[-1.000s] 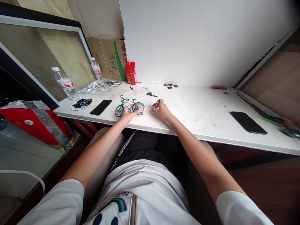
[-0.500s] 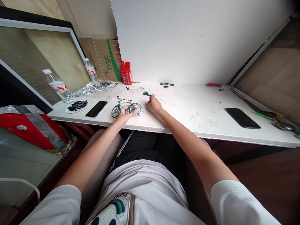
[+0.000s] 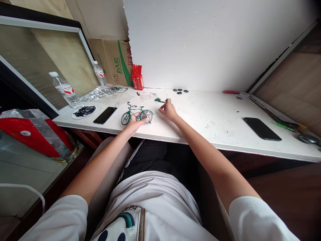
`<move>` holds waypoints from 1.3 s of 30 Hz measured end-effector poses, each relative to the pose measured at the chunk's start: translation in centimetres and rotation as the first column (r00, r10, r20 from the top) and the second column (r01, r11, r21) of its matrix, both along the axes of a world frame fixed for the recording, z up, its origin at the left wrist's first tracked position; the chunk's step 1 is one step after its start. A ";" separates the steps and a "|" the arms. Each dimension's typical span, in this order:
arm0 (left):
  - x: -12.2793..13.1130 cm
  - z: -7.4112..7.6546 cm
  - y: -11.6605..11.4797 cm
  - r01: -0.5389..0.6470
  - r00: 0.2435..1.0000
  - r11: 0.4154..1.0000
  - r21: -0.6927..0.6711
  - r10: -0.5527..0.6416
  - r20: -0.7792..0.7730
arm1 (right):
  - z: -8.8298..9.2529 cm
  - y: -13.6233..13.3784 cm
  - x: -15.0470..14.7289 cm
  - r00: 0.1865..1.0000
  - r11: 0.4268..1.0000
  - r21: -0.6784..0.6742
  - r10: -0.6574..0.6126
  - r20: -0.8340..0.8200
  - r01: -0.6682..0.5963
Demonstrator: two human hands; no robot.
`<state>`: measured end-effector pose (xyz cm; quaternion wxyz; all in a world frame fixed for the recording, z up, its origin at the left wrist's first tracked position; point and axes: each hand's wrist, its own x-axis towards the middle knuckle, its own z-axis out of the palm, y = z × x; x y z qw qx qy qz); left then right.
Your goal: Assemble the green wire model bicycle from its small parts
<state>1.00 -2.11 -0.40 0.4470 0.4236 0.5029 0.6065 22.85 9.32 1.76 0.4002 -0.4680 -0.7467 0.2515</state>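
Note:
A small green model bicycle (image 3: 136,113) stands upright near the table's front edge, held around its rear half by my left hand (image 3: 134,124). To its right, my right hand (image 3: 169,109) pinches a thin, slim piece (image 3: 167,96) that points upward from the fingertips. Just left of those fingertips a small green part (image 3: 158,99) lies on the white table (image 3: 200,115); whether the fingers touch it I cannot tell. Several small dark green pieces (image 3: 179,92) lie farther back by the wall.
Left: a phone (image 3: 105,115), a plate of black strands (image 3: 84,111), two water bottles (image 3: 65,91), clear plastic, a red box (image 3: 137,79) and a carton (image 3: 115,63). Right: another phone (image 3: 262,128), a mouse (image 3: 308,138), a red item (image 3: 231,91) and pens.
The whole view has shifted slightly. The thin piece in my right hand has turned and looks lighter. My left hand still holds the bicycle.

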 end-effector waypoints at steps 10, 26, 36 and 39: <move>-0.5 -0.9 0.4 0.000 1.000 1.000 -0.018 0.000 -0.001 | 0.9 -3.2 3.4 0.779 0.985 -0.168 -0.136 -0.612 0.040; -0.7 -1.4 0.6 0.026 0.999 0.999 -0.026 -0.027 -0.018 | 0.4 -7.1 0.3 0.823 0.993 0.115 0.093 -0.560 -0.033; -0.7 -1.0 0.2 0.072 0.995 0.997 -0.022 -0.073 -0.066 | -0.4 -9.6 -0.9 0.962 0.951 0.214 0.250 -0.112 -0.222; -0.8 -1.0 0.2 0.058 0.992 0.998 -0.037 -0.062 -0.107 | -0.6 -9.4 -0.9 0.962 0.947 0.224 0.255 -0.093 -0.230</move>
